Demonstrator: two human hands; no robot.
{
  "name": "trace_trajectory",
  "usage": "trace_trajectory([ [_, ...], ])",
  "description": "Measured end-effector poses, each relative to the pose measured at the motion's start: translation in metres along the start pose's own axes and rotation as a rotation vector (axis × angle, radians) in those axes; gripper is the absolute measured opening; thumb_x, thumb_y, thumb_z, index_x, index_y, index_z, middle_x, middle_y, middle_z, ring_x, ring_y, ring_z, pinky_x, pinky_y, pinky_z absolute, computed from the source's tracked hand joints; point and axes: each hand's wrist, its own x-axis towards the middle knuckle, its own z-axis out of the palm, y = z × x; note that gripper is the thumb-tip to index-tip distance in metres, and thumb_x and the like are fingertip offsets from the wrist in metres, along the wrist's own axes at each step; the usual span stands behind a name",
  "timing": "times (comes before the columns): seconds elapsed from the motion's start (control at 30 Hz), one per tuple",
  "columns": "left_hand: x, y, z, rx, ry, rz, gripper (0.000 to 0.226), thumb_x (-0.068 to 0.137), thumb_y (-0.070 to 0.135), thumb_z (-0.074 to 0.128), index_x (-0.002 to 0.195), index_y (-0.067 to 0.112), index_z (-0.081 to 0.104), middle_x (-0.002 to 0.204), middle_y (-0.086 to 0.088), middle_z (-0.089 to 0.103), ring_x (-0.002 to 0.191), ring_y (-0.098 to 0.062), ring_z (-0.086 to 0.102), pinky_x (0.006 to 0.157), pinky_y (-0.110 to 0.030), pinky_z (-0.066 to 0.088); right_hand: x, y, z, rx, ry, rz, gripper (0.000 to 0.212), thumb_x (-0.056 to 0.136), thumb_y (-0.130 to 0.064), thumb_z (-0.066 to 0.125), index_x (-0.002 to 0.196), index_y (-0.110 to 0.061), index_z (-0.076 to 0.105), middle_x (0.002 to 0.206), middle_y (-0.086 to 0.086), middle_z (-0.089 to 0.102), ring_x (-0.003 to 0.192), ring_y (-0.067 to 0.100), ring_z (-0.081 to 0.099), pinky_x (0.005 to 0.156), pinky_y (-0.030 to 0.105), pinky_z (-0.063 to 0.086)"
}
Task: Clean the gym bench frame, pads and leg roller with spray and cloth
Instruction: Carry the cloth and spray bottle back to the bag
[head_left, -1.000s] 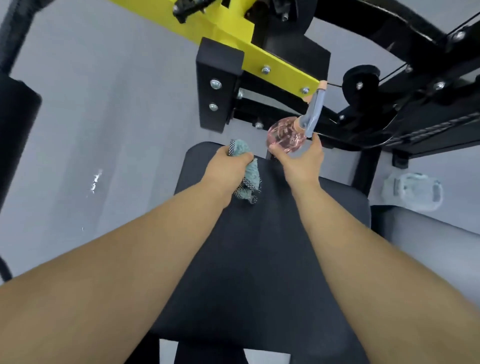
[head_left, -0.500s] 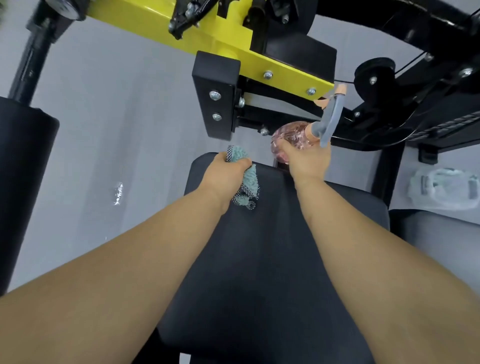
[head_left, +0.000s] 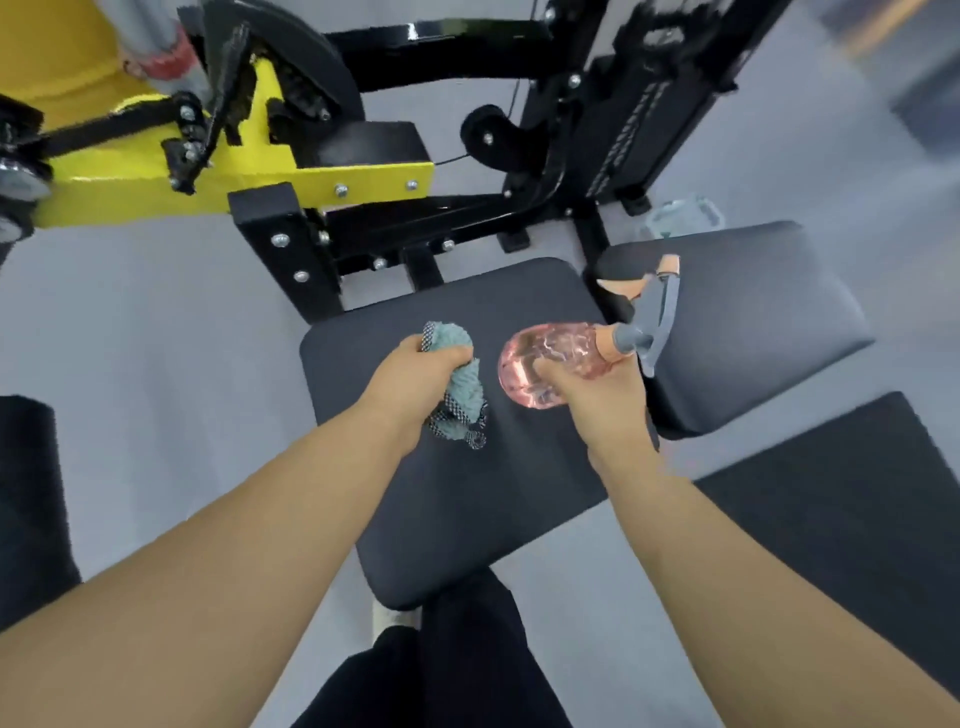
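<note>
Head camera looks down on both hands over the black seat pad (head_left: 467, 519). The left hand (head_left: 415, 384) clenches a bunched teal cloth (head_left: 460, 387) with checkered trim. The cloth's loose end hangs below the fist, and whether it touches the pad cannot be told. Just right of that grip, the right hand (head_left: 597, 405) wraps the round body of a pink spray bottle (head_left: 550, 364), held above the pad's right edge.

The bottle's long axis runs sideways, base toward the cloth and neck to the right. Its grey sprayer head turns away from the person, peach tip pointing over a second pad (head_left: 753, 322) beyond the right grip.

Ahead of both grips the seat pad's far edge meets the black frame (head_left: 467, 213) and a yellow arm (head_left: 156, 182), bolts showing. Left of the cloth grip the pad edge drops to open grey floor (head_left: 130, 364). Behind the grips the pad runs back to its near edge, by the person's dark trousers (head_left: 441, 675). Another dark pad (head_left: 857, 519) lies beside the right forearm.
</note>
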Motion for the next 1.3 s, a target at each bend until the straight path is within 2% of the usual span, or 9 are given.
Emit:
trace_trajectory([
  [0.2, -0.062, -0.022, 0.1, 0.199, -0.213, 0.045, 0.027, 0.085, 0.028, 0.061, 0.11, 0.021, 0.054, 0.102, 0.0, 0.063, 0.092, -0.019, 0.063, 0.084, -0.04, 0.054, -0.061, 0.048, -0.109, 0.032, 0.189, 0.102, 0.032, 0.067, -0.024, 0.082, 0.085, -0.028, 0.056, 0.097, 0.004, 0.065, 0.094, 0.022, 0.061, 0.09, 0.038, 0.049],
  [0.43, -0.102, -0.035, 0.249, 0.413, -0.4, 0.121, 0.023, 0.086, 0.028, 0.059, 0.107, 0.021, 0.053, 0.099, 0.0, 0.062, 0.089, -0.019, 0.062, 0.079, -0.033, 0.052, -0.074, 0.099, -0.259, -0.028, 0.323, 0.17, 0.036, 0.073, -0.02, 0.079, 0.102, -0.014, 0.058, 0.104, 0.011, 0.062, 0.088, 0.021, 0.058, 0.072, 0.026, 0.042],
  [0.53, -0.112, -0.038, 0.315, 0.479, -0.416, 0.154, 0.02, 0.086, 0.027, 0.059, 0.104, 0.021, 0.052, 0.096, 0.0, 0.062, 0.089, -0.02, 0.06, 0.078, -0.031, 0.05, -0.059, 0.114, -0.318, -0.097, 0.365, 0.188, 0.048, 0.075, -0.021, 0.076, 0.114, -0.003, 0.054, 0.105, 0.023, 0.06, 0.095, 0.033, 0.06, 0.077, 0.04, 0.049],
  [0.63, -0.117, -0.04, 0.376, 0.482, -0.419, 0.144, 0.031, 0.085, 0.029, 0.061, 0.113, 0.018, 0.052, 0.108, -0.006, 0.062, 0.099, -0.025, 0.061, 0.087, -0.038, 0.052, -0.038, 0.13, -0.37, -0.108, 0.398, 0.185, 0.048, 0.073, -0.024, 0.078, 0.112, -0.011, 0.054, 0.097, 0.012, 0.062, 0.083, 0.021, 0.061, 0.065, 0.028, 0.05],
  [0.7, -0.118, -0.037, 0.411, 0.454, -0.421, 0.118, 0.032, 0.086, 0.027, 0.06, 0.114, 0.017, 0.049, 0.108, -0.006, 0.06, 0.098, -0.026, 0.06, 0.075, -0.033, 0.053, -0.022, 0.135, -0.401, -0.096, 0.391, 0.171, 0.049, 0.071, -0.023, 0.078, 0.113, -0.011, 0.054, 0.094, 0.003, 0.059, 0.075, 0.01, 0.055, 0.053, 0.014, 0.042],
  [0.83, -0.105, -0.018, 0.462, 0.468, -0.44, 0.118, 0.027, 0.087, 0.027, 0.06, 0.108, 0.013, 0.051, 0.1, -0.006, 0.06, 0.088, -0.023, 0.061, 0.057, -0.025, 0.048, 0.016, 0.135, -0.447, -0.046, 0.38, 0.149, 0.051, 0.068, -0.023, 0.081, 0.111, -0.012, 0.056, 0.1, 0.004, 0.062, 0.085, 0.014, 0.057, 0.061, 0.019, 0.041],
  [1.03, -0.057, 0.037, 0.554, 0.489, -0.444, 0.139, 0.034, 0.084, 0.029, 0.063, 0.111, 0.012, 0.052, 0.105, -0.008, 0.062, 0.093, -0.026, 0.063, 0.082, -0.041, 0.055, 0.09, 0.126, -0.516, -0.002, 0.407, 0.143, 0.047, 0.069, -0.023, 0.08, 0.109, -0.014, 0.056, 0.101, 0.003, 0.061, 0.086, 0.012, 0.057, 0.06, 0.013, 0.042],
  [1.17, -0.04, 0.067, 0.624, 0.514, -0.468, 0.175, 0.027, 0.086, 0.025, 0.062, 0.108, 0.014, 0.052, 0.102, -0.006, 0.061, 0.087, -0.022, 0.062, 0.063, -0.029, 0.051, 0.131, 0.121, -0.568, 0.058, 0.437, 0.162, 0.052, 0.066, -0.027, 0.082, 0.11, -0.017, 0.057, 0.103, 0.001, 0.063, 0.094, 0.016, 0.06, 0.066, 0.019, 0.043],
  [1.3, -0.033, 0.087, 0.705, 0.537, -0.451, 0.206, 0.025, 0.085, 0.024, 0.063, 0.106, 0.015, 0.053, 0.101, -0.007, 0.061, 0.091, -0.026, 0.062, 0.073, -0.035, 0.054, 0.169, 0.118, -0.632, 0.078, 0.443, 0.145, 0.044, 0.068, -0.023, 0.082, 0.105, -0.018, 0.058, 0.096, -0.002, 0.063, 0.085, 0.009, 0.059, 0.061, 0.015, 0.042],
])
